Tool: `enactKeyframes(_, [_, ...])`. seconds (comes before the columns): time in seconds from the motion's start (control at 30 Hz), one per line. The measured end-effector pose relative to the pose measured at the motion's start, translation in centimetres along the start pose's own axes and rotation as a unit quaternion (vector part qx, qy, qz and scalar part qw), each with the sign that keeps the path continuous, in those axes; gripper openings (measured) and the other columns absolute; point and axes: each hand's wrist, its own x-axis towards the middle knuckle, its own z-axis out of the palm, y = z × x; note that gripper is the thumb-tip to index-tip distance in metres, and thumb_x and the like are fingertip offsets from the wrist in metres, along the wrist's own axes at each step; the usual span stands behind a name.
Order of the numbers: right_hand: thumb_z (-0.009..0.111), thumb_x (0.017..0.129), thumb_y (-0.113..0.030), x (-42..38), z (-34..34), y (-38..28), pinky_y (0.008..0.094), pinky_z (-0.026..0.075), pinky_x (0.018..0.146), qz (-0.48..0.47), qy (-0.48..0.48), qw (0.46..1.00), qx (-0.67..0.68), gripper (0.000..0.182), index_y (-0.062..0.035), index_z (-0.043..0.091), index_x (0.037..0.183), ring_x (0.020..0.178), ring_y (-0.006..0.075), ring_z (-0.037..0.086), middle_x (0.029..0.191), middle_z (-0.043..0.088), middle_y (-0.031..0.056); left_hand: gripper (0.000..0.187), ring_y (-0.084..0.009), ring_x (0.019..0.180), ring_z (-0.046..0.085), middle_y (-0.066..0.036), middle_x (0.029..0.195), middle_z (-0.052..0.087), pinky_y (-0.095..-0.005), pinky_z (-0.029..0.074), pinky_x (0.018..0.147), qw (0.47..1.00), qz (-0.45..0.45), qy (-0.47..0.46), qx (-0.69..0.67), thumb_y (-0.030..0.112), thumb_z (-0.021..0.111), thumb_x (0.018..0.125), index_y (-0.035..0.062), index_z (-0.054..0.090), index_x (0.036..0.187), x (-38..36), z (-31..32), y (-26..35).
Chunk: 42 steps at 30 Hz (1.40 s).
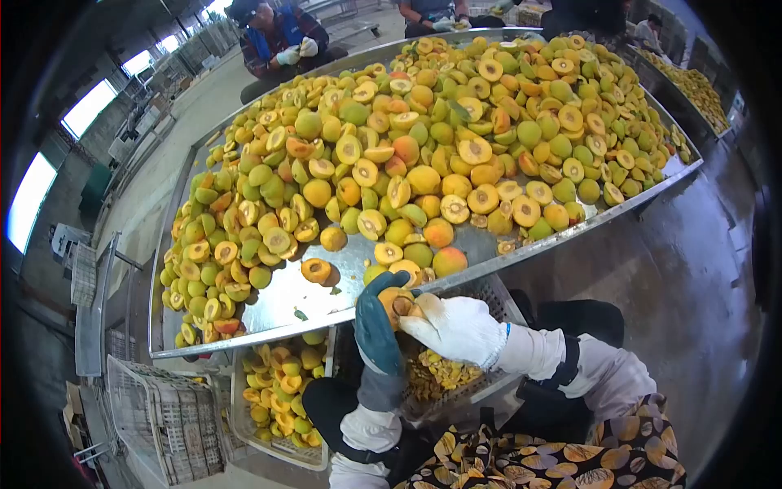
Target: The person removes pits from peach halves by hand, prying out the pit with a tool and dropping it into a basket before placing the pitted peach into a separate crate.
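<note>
My left hand (378, 328), in a dark green glove, is closed around a halved peach (390, 302) at the near edge of the metal table (326, 328). My right hand (460, 330) wears a white glove with a stained thumb and fingertips. Its fingers are pinched together against the cut face of the peach. A small dark curved shape shows there, but what the fingers hold is hidden. Just beyond the hands, a heap of yellow-green peaches (423, 179), many halved with brown pits showing, covers much of the table.
Below the table edge, a crate (238, 407) holds pitted peach halves (281, 387). Beneath my hands, another crate (507, 300) contains yellow and brown pieces (448, 371). An upright white crate (175, 424) stands at left. Co-workers (281, 41) sit across the table.
</note>
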Motion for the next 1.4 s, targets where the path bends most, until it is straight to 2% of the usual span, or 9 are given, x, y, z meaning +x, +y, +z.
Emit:
enactKeyframes(0.2, [0.055, 0.098, -0.048, 0.3, -0.1, -0.3, 0.0451, 0.053, 0.054, -0.035, 0.065, 0.997, 0.036, 0.044, -0.0045, 0.063, 0.094, 0.063, 0.0358, 0.068, 0.065, 0.065, 0.0185, 0.049, -0.0245, 0.108, 0.063, -0.016, 0.116, 0.066, -0.0396, 0.049, 0.097, 0.989, 0.047, 0.137, -0.015, 0.039, 0.036, 0.109, -0.0031, 0.051, 0.128, 0.5, 2.4, -0.4])
enactKeyframes(0.73, [0.050, 0.100, -0.050, -0.3, 0.4, 1.3, 0.0434, 0.052, 0.051, -0.123, 0.030, 0.990, 0.063, 0.055, 0.0037, 0.061, 0.097, 0.055, 0.0344, 0.064, 0.061, 0.062, 0.0184, 0.058, -0.0185, 0.085, 0.065, -0.012, 0.094, 0.069, -0.0314, 0.053, 0.081, 0.991, -0.067, 0.108, -0.047, 0.047, 0.032, 0.109, -0.0030, 0.061, 0.117, 0.3, 3.3, 1.5])
enactKeyframes(0.8, [0.050, 0.101, -0.050, -0.2, 0.0, 1.7, 0.0394, 0.048, 0.045, -0.044, -0.060, 0.974, 0.215, 0.055, 0.0035, 0.059, 0.096, 0.046, 0.0299, 0.059, 0.056, 0.057, 0.0138, 0.057, -0.0176, 0.084, 0.064, -0.012, 0.095, 0.069, -0.0311, 0.053, 0.080, 0.989, -0.082, 0.096, -0.071, 0.045, 0.032, 0.110, -0.0029, 0.061, 0.118, 0.3, 3.0, 1.6])
enactKeyframes(0.87, [0.050, 0.102, -0.050, 0.3, -3.3, 0.0, 0.0344, 0.044, 0.038, 0.263, -0.273, 0.786, 0.489, 0.054, 0.0026, 0.058, 0.094, 0.038, 0.0239, 0.054, 0.050, 0.051, 0.0078, 0.055, -0.0172, 0.083, 0.064, -0.011, 0.095, 0.069, -0.0308, 0.053, 0.080, 0.992, -0.058, 0.083, -0.078, 0.044, 0.032, 0.110, -0.0026, 0.061, 0.118, 0.3, 2.9, 1.4])
enactKeyframes(0.97, [0.046, 0.105, -0.049, -0.3, -2.6, 1.6, 0.0282, 0.041, 0.037, 0.261, -0.313, 0.593, 0.695, 0.051, -0.0020, 0.059, 0.089, 0.035, 0.0159, 0.048, 0.053, 0.050, 0.0024, 0.053, -0.0174, 0.082, 0.064, -0.012, 0.096, 0.069, -0.0316, 0.053, 0.079, 0.998, -0.005, 0.054, -0.036, 0.041, 0.032, 0.110, -0.0025, 0.060, 0.118, 0.4, 2.7, 1.6])
enactKeyframes(1.1, [0.046, 0.102, -0.056, 0.0, -2.6, 0.7, 0.0294, 0.037, 0.032, 0.182, -0.269, 0.820, 0.471, 0.057, -0.0006, 0.054, 0.091, 0.033, 0.0165, 0.047, 0.048, 0.049, 0.0049, 0.053, -0.0186, 0.084, 0.065, -0.012, 0.097, 0.069, -0.0326, 0.054, 0.079, 0.999, 0.022, 0.029, 0.014, 0.039, 0.031, 0.111, -0.0035, 0.061, 0.117, 0.9, 2.3, 0.8])
enactKeyframes(1.13, [0.048, 0.100, -0.059, -0.1, -1.4, 1.5, 0.0294, 0.035, 0.031, 0.178, -0.261, 0.829, 0.461, 0.057, -0.0022, 0.055, 0.092, 0.032, 0.0152, 0.044, 0.047, 0.046, 0.0026, 0.053, -0.0190, 0.085, 0.065, -0.013, 0.097, 0.069, -0.0328, 0.054, 0.080, 0.999, 0.031, 0.021, 0.038, 0.039, 0.031, 0.111, -0.0037, 0.061, 0.116, 0.8, 2.0, 0.5])
enactKeyframes(1.3, [0.045, 0.102, -0.057, 0.4, -1.8, 3.6, 0.0277, 0.032, 0.031, 0.272, -0.365, 0.555, 0.696, 0.056, -0.0035, 0.055, 0.090, 0.032, 0.0137, 0.041, 0.048, 0.045, 0.0018, 0.053, -0.0194, 0.085, 0.066, -0.013, 0.096, 0.070, -0.0336, 0.054, 0.081, 0.999, -0.030, -0.024, 0.016, 0.038, 0.031, 0.111, -0.0033, 0.064, 0.113, 0.7, 1.3, 0.6])
enactKeyframes(1.4, [0.045, 0.103, -0.054, 0.5, -2.4, 1.7, 0.0275, 0.033, 0.032, 0.248, -0.344, 0.725, 0.543, 0.055, -0.0025, 0.056, 0.088, 0.032, 0.0142, 0.042, 0.046, 0.045, 0.0022, 0.055, -0.0193, 0.086, 0.067, -0.012, 0.092, 0.071, -0.0340, 0.054, 0.082, 0.998, -0.041, -0.012, 0.039, 0.039, 0.031, 0.110, -0.0023, 0.067, 0.107, 1.0, 1.1, 1.1])
